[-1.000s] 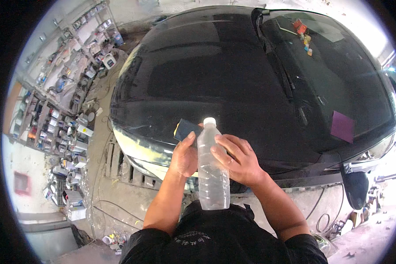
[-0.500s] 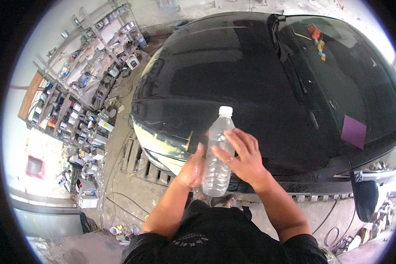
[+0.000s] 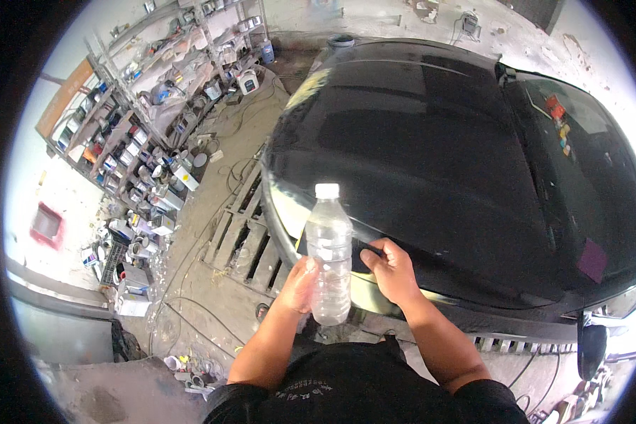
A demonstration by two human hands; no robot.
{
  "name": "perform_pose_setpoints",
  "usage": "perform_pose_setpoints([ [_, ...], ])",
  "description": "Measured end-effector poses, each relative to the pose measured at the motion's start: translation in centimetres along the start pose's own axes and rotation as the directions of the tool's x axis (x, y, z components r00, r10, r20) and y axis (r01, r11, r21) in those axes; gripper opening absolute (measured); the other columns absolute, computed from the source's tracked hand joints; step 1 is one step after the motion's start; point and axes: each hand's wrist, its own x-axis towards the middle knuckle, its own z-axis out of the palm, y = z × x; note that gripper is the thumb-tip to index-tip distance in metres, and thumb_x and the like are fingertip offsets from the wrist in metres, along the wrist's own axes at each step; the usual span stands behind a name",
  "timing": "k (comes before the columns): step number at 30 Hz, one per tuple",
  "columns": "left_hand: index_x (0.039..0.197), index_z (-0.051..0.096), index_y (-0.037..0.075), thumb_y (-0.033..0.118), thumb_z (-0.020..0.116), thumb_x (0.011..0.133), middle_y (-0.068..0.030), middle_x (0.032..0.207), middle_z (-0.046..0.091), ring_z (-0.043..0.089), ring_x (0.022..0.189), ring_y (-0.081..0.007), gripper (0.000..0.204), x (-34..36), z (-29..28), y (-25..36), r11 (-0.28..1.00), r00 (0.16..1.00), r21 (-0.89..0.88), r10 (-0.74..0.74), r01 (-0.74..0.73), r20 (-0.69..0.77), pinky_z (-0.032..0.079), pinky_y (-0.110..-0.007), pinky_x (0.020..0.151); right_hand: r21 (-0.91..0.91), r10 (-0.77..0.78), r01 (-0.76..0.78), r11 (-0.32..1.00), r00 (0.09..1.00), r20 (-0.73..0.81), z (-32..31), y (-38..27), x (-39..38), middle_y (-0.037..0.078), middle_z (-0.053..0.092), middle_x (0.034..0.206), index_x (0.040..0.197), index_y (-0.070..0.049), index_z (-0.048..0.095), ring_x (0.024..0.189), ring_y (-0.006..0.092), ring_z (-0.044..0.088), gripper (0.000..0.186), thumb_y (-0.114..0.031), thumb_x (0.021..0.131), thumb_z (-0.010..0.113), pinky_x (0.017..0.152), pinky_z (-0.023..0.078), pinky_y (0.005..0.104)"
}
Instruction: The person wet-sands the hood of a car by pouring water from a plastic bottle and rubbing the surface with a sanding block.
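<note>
A clear plastic bottle [image 3: 330, 261] with a white cap stands nearly upright in front of me, gripped low on its left side by my left hand [image 3: 301, 285]. How much liquid it holds is hard to tell. Just right of the bottle, apart from it, my right hand [image 3: 392, 272] is closed, thumb and fingers drawn together. A dark patch shows at those fingertips; whether it is a held piece or the car behind, I cannot make out. Beyond both hands lies the black car hood [image 3: 417, 162], with pale yellow patches [image 3: 290, 208] along its front corner.
A purple square sheet [image 3: 592, 261] lies by the windshield's near corner, above the side mirror [image 3: 592, 352]. Shelves [image 3: 131, 127] crowded with cans line the left wall. A slatted floor grate [image 3: 244, 233] runs beside the car; hoses [image 3: 198, 321] lie on the floor.
My right hand has come off the bottle and moved down, its fingers now closed. My left hand keeps the bottle, which has shifted slightly left. The view has turned, placing the car farther right.
</note>
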Motion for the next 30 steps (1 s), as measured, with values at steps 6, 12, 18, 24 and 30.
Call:
perform_pose_setpoints([
  [6, 0.133, 0.050, 0.003, 0.065, 0.059, 0.087, -0.0203, 0.107, 0.069, 0.071, 0.080, -0.0280, 0.078, -3.5, -15.0, 13.0, 0.998, 0.997, -0.008, 0.057, -0.058, -0.058, 0.060, -0.041, 0.064, 0.083, -0.048, 0.056, 0.995, 0.994, -0.098, 17.4, -3.5, 6.9, -0.004, 0.057, 0.074, 0.105, -0.001, 0.064, 0.062, 0.0026, 0.048, 0.023, -0.021, 0.094, 0.070, 0.055, 0.042, 0.0209],
  [12, 0.127, 0.056, 0.004, 0.069, 0.055, 0.088, -0.0170, 0.104, 0.069, 0.070, 0.085, -0.0276, 0.076, -5.5, -23.9, 22.2, 0.997, 0.964, -0.074, 0.010, -0.031, -0.264, 0.059, -0.041, 0.074, 0.735, 0.020, -0.111, 0.669, 0.991, 0.132, 30.9, -8.6, 11.7, 0.004, 0.061, 0.109, 0.126, -0.005, 0.052, 0.094, 0.0154, 0.060, 0.044, -0.030, 0.093, 0.068, 0.078, 0.051, 0.0320],
  [18, 0.131, 0.051, -0.001, 0.054, 0.062, 0.092, -0.0127, 0.112, 0.066, 0.066, 0.098, -0.0238, 0.069, -2.5, -30.3, 26.4, 0.986, 0.969, 0.162, 0.071, -0.033, -0.238, 0.054, -0.039, 0.085, 0.706, 0.165, -0.298, 0.643, 0.953, 0.252, 38.6, -9.7, 17.1, 0.007, 0.063, 0.114, 0.123, -0.005, 0.055, 0.097, 0.0184, 0.063, 0.037, -0.020, 0.093, 0.070, 0.086, 0.053, 0.0371],
  [24, 0.136, 0.048, -0.001, 0.034, 0.067, 0.093, -0.0070, 0.123, 0.061, 0.056, 0.111, -0.0171, 0.059, 2.3, -36.5, 31.4, 0.952, 0.967, 0.305, 0.046, 0.034, -0.252, 0.044, -0.033, 0.097, 0.823, 0.291, -0.232, 0.519, 0.953, 0.085, 38.6, -8.2, 27.6, 0.008, 0.061, 0.115, 0.123, -0.006, 0.054, 0.103, 0.0272, 0.063, 0.032, -0.003, 0.092, 0.063, 0.086, 0.058, 0.0529],
  [30, 0.127, 0.050, -0.001, 0.020, 0.075, 0.087, -0.0072, 0.116, 0.062, 0.057, 0.105, -0.0158, 0.051, 11.5, -42.5, 38.6, 0.847, 0.939, 0.531, 0.191, -0.009, -0.288, 0.044, -0.032, 0.095, 0.728, 0.277, -0.240, 0.642, 0.958, 0.072, 38.0, -7.0, 39.6, 0.005, 0.064, 0.110, 0.120, -0.007, 0.056, 0.095, 0.0203, 0.066, 0.031, 0.002, 0.090, 0.059, 0.073, 0.061, 0.0374],
])
